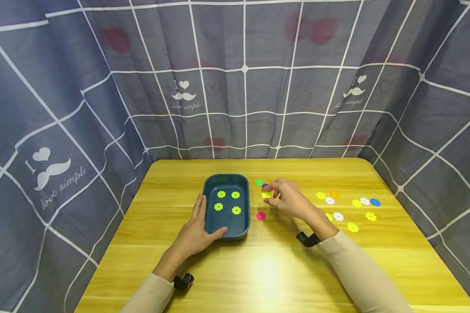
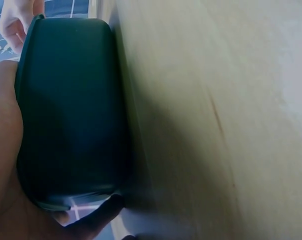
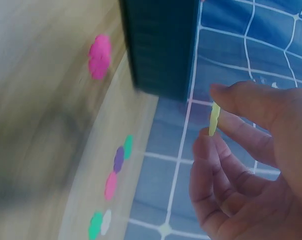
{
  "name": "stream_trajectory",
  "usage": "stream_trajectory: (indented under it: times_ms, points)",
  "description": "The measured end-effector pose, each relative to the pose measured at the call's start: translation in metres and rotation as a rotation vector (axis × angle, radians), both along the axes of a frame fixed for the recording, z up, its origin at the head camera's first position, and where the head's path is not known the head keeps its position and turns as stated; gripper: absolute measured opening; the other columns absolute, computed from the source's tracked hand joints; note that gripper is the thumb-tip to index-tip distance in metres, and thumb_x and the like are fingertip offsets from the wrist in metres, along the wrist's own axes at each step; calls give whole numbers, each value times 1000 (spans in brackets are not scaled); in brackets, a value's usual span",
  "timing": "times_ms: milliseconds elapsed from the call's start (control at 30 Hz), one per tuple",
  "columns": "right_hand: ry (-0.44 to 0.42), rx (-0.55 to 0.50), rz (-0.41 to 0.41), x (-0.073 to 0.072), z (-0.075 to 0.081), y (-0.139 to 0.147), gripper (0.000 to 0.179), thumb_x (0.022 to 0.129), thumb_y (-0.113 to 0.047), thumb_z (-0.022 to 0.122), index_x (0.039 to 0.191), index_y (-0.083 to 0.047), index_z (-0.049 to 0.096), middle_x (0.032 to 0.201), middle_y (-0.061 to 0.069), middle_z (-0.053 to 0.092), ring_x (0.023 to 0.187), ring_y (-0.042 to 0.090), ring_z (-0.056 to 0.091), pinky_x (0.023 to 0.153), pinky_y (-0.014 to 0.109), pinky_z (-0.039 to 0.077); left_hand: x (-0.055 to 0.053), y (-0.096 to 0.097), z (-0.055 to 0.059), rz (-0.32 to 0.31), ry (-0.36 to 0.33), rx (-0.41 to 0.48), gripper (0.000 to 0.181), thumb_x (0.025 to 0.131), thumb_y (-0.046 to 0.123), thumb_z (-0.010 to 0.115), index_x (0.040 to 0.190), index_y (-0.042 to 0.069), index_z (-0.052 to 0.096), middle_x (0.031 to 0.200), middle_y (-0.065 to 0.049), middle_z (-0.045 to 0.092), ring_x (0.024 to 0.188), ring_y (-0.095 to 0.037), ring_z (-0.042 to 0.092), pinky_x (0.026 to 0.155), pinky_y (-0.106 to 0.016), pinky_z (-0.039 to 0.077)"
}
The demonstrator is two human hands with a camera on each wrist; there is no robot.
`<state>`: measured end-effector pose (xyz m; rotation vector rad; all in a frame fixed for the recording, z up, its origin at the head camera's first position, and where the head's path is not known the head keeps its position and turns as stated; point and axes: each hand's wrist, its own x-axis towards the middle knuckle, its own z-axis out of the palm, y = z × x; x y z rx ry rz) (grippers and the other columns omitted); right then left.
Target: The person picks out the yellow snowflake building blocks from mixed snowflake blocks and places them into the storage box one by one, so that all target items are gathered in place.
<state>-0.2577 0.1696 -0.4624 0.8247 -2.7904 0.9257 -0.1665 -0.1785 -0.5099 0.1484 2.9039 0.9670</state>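
A dark teal tray stands on the table, with several yellow-green flower-shaped discs spaced apart on its floor. My left hand holds the tray at its near left corner, fingers along the outer left wall and thumb over the near rim. To the right of the tray, my right hand pinches a thin yellow flower-shaped disc between thumb and fingertips, above the table. A pink flower disc lies beside the tray's right wall. Green and purple flower discs lie beyond that hand, partly covered in the head view.
More flower discs lie scattered on the wooden table at the right, among them yellow, white, orange and blue ones. A grey curtain with white grid lines surrounds the table's back and sides.
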Motion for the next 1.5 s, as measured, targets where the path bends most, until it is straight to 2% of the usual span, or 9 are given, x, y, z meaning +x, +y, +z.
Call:
stream_trajectory:
  times_ms: [100, 433, 700, 867, 1000, 1300, 1500]
  points:
    - [-6, 4, 28, 1, 2, -10, 31, 101, -17, 93, 129, -5, 87, 129, 13, 83, 97, 32, 77, 82, 33, 57, -1, -2, 0, 1, -4, 2, 136, 99, 66, 87, 189, 14, 0, 200, -8, -5, 167, -58, 48, 126, -76, 51]
    - [-7, 28, 104, 2, 8, -42, 30, 103, -18, 91, 131, -8, 87, 123, 8, 81, 93, 16, 70, 85, 31, 61, -5, -9, 1, -26, -14, 28, 138, 99, 67, 86, 189, 13, -4, 199, -11, -8, 169, -60, 43, 127, -80, 48]
    - [-34, 51, 166, 5, 13, -64, 34, 104, -19, 91, 135, -5, 85, 128, 10, 80, 101, 28, 75, 87, 28, 62, -4, -16, 2, -62, -56, 61, 138, 101, 64, 85, 188, 13, -8, 199, -11, -14, 176, -58, 31, 133, -80, 40]
    - [-29, 75, 208, 6, 16, -75, 36, 105, -20, 90, 137, -5, 85, 130, 10, 79, 98, 22, 74, 84, 24, 61, -2, -19, 3, -92, -62, 83, 138, 101, 62, 86, 188, 12, -9, 198, -10, -17, 178, -56, 27, 136, -76, 38]
    - [-11, 87, 238, 4, 18, -83, 35, 105, -20, 90, 137, -7, 86, 124, 9, 77, 93, 20, 74, 81, 23, 61, -3, -20, 5, -122, -53, 94, 139, 101, 60, 88, 188, 10, -9, 198, -11, -17, 180, -54, 23, 137, -74, 38]
    - [-30, 124, 279, 3, 23, -103, 31, 105, -21, 91, 134, -9, 87, 129, 8, 78, 103, 26, 82, 91, 32, 69, -3, -18, 9, -153, -63, 106, 142, 100, 67, 86, 188, 10, -10, 198, -13, -18, 178, -56, 26, 135, -75, 41]
    - [-30, 124, 340, 6, 23, -113, 30, 106, -19, 89, 134, -8, 87, 130, 9, 78, 106, 28, 83, 93, 33, 70, -2, -19, 9, -166, -90, 107, 140, 102, 65, 84, 187, 11, -13, 197, -10, -23, 181, -54, 18, 137, -75, 38]
